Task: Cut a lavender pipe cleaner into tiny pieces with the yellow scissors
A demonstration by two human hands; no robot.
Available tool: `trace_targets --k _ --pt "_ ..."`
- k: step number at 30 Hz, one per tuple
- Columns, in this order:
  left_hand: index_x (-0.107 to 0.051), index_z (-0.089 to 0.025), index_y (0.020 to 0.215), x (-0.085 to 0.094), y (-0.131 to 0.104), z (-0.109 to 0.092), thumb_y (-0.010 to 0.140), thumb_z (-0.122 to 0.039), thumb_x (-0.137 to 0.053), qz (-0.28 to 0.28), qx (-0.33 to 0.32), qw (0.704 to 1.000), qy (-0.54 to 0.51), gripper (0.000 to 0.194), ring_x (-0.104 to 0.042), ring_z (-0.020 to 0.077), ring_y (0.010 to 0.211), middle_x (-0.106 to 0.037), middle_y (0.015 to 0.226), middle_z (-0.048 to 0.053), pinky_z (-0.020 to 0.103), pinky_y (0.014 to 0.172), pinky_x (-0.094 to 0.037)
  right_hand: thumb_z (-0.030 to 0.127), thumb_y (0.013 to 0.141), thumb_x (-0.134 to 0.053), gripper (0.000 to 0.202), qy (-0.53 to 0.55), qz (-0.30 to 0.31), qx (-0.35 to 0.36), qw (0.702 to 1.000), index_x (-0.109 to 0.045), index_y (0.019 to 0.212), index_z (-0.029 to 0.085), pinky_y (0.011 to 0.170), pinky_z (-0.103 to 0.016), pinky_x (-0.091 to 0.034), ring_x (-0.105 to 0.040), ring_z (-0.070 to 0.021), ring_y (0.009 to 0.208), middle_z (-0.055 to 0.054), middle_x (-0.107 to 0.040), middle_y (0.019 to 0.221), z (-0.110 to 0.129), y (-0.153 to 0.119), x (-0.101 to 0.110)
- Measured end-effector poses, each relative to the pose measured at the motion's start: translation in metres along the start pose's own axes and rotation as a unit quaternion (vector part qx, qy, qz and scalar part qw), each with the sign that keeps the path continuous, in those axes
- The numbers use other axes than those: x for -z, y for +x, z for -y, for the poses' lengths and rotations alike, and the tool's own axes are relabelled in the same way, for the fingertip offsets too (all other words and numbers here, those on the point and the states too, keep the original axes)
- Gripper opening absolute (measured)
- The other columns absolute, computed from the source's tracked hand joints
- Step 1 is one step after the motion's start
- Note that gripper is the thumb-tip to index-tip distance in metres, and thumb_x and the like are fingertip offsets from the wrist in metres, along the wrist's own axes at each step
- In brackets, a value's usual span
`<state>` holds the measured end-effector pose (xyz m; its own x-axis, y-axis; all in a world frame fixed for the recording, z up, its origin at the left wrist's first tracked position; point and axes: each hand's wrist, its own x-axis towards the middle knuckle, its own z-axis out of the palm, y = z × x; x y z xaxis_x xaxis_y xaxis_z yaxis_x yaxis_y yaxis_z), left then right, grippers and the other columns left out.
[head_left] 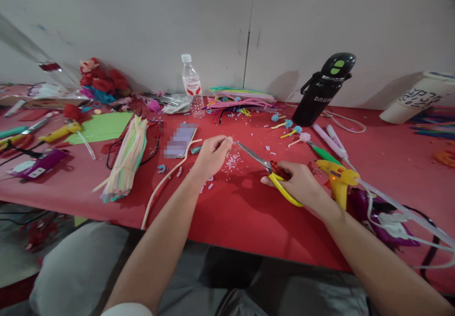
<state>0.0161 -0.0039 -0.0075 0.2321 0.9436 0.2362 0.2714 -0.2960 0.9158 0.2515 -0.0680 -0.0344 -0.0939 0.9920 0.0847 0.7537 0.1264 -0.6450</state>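
Observation:
My right hand (298, 183) is closed round the yellow handles of a pair of scissors (254, 155), whose blades point left toward my other hand. The fingertips of my left hand (215, 152) are pinched on a small pale purple piece (234, 143), right by the scissor tips; its exact kind is too small to tell. Below the blades lies a scatter of tiny pale clippings (232, 162) on the red tabletop (231, 211). A few short lilac pieces (210, 183) rest beside my left wrist. A long cream pipe cleaner (159, 183) lies left of my forearm.
A bundle of pastel pipe cleaners (126, 159) and a phone (180, 140) lie to the left. Behind stand a plastic bottle (193, 86) and a black flask (320, 93). A yellow glue gun (337, 178) with cords is beside my right forearm. Small pompom flowers (296, 130) lie behind the scissors.

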Motion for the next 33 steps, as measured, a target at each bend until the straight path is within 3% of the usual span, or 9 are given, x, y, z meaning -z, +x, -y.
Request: trace_targets --k 19,33 --pt "-0.044 -0.016 0.057 0.0008 0.0004 -0.0018 0.09 -0.036 -0.043 0.008 -0.005 1.0 0.011 0.038 -0.039 0.0072 0.047 -0.042 0.051 -0.004 0.022 0.051 -0.031 0.064 0.066 -0.066 0.055 -0.008 -0.013 0.008 1.0 -0.036 0.06 0.019 0.045 -0.022 -0.022 -0.024 -0.0089 0.055 0.005 -0.027 0.059 -0.0036 0.0016 0.001" --pt "-0.044 -0.016 0.056 0.0012 0.0023 0.0036 0.089 -0.034 -0.046 0.02 0.025 0.997 -0.069 0.037 -0.039 0.0069 0.045 -0.04 0.048 -0.004 0.023 0.048 -0.03 0.062 0.065 -0.067 0.052 -0.017 -0.009 0.014 1.0 -0.04 0.06 0.018 0.045 -0.02 -0.024 -0.027 -0.0088 0.055 0.005 -0.03 0.057 -0.0025 0.0014 0.0004"
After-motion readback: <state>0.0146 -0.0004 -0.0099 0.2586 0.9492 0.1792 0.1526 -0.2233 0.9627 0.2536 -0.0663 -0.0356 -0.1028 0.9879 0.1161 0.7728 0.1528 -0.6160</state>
